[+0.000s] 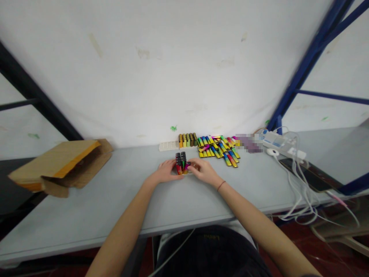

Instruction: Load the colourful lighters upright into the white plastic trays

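Observation:
Between my hands, a small cluster of upright lighters with black tops and coloured bodies stands on the table. My left hand curls round the left side of the cluster, its thumb along the near side. At the right end, my right hand pinches a lighter with a pinkish-purple body, tilted against the others. A pale tray edge shows partly beneath the right fingers; the rest is hidden. Behind them is a block of upright gold and dark lighters, beside a pile of shiny rainbow lighters.
A white tray with holes lies near the wall. On the left is an open cardboard box. To the right are a power strip, tangled white cables and a dark phone-like device. Shelf posts flank the grey table.

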A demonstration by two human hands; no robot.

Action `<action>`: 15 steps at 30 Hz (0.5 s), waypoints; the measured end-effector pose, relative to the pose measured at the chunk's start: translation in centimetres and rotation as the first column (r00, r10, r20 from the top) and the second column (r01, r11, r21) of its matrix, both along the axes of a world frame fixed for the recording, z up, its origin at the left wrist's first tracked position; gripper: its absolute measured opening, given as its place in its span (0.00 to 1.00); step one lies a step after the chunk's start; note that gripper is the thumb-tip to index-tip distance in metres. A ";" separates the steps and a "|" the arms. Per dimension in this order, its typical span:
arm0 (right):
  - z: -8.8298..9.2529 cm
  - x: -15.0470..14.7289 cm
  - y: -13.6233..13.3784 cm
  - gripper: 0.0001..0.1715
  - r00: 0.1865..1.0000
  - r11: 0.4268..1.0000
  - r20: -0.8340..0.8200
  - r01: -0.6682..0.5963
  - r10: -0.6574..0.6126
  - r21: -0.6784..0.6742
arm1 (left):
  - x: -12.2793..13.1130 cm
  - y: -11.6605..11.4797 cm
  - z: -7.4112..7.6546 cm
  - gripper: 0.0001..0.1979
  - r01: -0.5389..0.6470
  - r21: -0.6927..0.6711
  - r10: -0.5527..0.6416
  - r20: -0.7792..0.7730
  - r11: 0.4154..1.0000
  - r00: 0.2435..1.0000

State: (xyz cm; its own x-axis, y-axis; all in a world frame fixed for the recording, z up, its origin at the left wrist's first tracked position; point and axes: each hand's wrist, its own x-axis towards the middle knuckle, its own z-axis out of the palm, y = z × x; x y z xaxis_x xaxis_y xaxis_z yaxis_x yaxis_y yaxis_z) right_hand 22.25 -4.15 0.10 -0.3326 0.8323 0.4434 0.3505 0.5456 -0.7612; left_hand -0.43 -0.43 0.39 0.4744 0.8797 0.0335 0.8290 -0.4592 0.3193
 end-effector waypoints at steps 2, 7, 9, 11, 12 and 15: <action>0.0 -0.2 -0.1 0.16 0.999 0.998 0.027 0.025 -0.027 0.052 | 0.0 0.0 0.0 0.39 -0.002 -0.006 0.002 -0.010 1.000 1.000; 0.0 -0.4 -0.3 0.14 0.990 0.988 0.138 0.007 -0.028 0.154 | 0.0 0.0 0.0 0.38 0.017 -0.002 -0.017 -0.005 1.000 1.000; 0.2 0.0 -0.1 0.15 0.989 0.984 0.144 0.007 -0.034 0.178 | 0.0 0.0 0.0 0.39 0.013 -0.006 -0.013 -0.007 1.000 1.000; 0.6 1.0 0.4 0.15 0.988 0.981 0.121 0.073 -0.096 0.179 | -0.1 0.1 -0.1 0.40 0.009 -0.012 -0.009 -0.013 1.000 1.000; 0.7 1.8 0.8 0.15 0.981 0.976 0.113 0.138 -0.159 0.169 | -0.1 0.1 -0.1 0.41 0.009 -0.014 -0.009 -0.018 1.000 1.000; 0.8 5.1 2.2 0.14 0.879 0.898 0.182 0.426 -0.440 0.114 | -0.1 0.2 -0.1 0.42 0.009 -0.022 -0.010 -0.034 1.000 0.999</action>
State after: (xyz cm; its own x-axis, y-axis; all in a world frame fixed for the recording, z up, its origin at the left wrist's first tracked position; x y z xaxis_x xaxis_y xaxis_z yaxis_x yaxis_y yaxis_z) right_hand 27.32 -1.91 0.91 -0.0326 0.8835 0.4672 0.7027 0.3527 -0.6179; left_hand -0.56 -0.24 0.31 0.4835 0.8753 -0.0018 0.8350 -0.4606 0.3009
